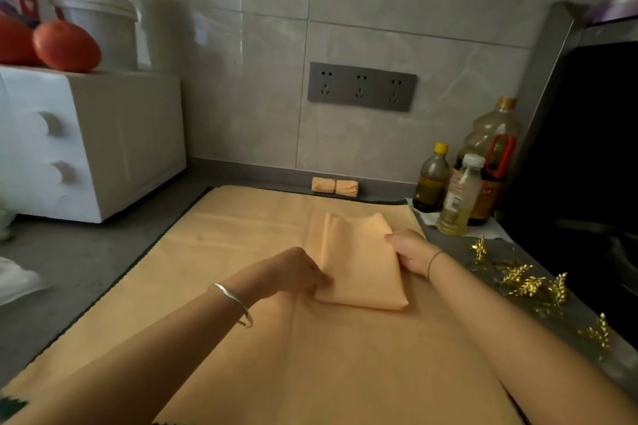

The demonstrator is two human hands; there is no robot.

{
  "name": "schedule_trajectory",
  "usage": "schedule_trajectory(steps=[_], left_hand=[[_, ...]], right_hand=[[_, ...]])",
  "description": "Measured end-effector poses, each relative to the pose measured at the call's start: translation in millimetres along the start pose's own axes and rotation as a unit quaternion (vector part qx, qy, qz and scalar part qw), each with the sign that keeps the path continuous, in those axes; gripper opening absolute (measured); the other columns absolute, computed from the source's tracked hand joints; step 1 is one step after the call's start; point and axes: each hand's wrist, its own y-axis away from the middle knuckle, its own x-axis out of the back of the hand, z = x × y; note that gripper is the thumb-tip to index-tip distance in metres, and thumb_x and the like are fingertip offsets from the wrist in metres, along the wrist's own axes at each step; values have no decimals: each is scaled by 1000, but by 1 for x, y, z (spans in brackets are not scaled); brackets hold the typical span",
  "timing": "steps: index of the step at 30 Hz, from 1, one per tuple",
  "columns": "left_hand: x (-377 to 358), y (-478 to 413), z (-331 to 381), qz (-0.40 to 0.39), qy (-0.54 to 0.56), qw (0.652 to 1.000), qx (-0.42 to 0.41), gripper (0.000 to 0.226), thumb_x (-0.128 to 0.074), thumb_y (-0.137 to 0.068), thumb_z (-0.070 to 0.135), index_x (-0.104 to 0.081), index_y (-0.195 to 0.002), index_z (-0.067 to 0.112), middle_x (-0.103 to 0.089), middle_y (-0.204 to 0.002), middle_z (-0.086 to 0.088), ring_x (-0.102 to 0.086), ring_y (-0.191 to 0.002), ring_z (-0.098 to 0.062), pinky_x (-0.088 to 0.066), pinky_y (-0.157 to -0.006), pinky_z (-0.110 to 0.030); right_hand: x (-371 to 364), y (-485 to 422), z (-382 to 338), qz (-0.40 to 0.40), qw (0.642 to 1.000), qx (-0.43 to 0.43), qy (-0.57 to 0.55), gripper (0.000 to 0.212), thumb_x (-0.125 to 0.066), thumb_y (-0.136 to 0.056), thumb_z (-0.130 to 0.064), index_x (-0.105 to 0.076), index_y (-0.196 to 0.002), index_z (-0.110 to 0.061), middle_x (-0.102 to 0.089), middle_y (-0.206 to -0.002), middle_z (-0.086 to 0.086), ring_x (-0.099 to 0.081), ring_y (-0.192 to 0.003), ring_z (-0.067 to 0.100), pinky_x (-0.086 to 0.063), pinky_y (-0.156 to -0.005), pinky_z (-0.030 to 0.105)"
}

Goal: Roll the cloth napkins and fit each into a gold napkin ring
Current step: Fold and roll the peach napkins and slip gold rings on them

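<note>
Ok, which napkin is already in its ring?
The rolled napkin lying by the back wall: a gold band circles its middle. The folded napkin nearer the person is flat and has no ring.

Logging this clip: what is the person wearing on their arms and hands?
Both forearms are bare, with no sleeves in view and no gloves. The left hand has a silver open-ended bangle on its wrist. The right hand has a thin dark cord around its wrist. No finger rings show.
</note>
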Motion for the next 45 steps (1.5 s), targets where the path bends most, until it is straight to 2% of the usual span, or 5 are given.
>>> schedule_trajectory(steps=[13,21,25,31,45], left_hand=[[-24,21,-15,65,51,996,-29,9,-54,-92,24,-56,-89,16,-56,-71,3,-50,-60,-8,-39,-55,-16],[-25,25,-14,69,76,994,-32,14,-54,-91,22,-59,-81,12,-55,-63,3,-50,-55,-9,-39,-53,-17],[-25,26,-15,69,78,994,-35,20,-56,-91,23,-57,-73,15,-56,-63,4,-50,-56,-9,-38,-54,-18],[-27,26,-15,61,81,994,-37,25,-56,-91,23,-57,-67,17,-58,-65,5,-51,-59,-8,-39,-57,-17],[-32,24,-11,91,23,995,-40,21,-56,-89,24,-62,-72,12,-60,-67,2,-55,-66,-14,-42,-60,-21]], right_hand=[[27,94,15,-198,971,-17,129,34,-61,-87,-34,-59,-111,-10,-68,-102,9,-64,-86,19,-52,-64,26],[6,107,52,22,987,157,1,8,-59,-91,-15,-63,-91,-8,-70,-81,1,-62,-70,13,-47,-60,21],[4,115,53,24,981,171,83,11,-51,-96,-23,-55,-88,-17,-59,-73,-1,-49,-54,8,-37,-39,16],[6,104,59,70,967,175,171,14,-51,-95,-26,-55,-93,-13,-60,-82,5,-56,-74,19,-49,-66,33],[5,104,67,145,922,235,270,18,-54,-89,-16,-39,-81,-21,-48,-65,-3,-48,-56,16,-39,-49,28]])
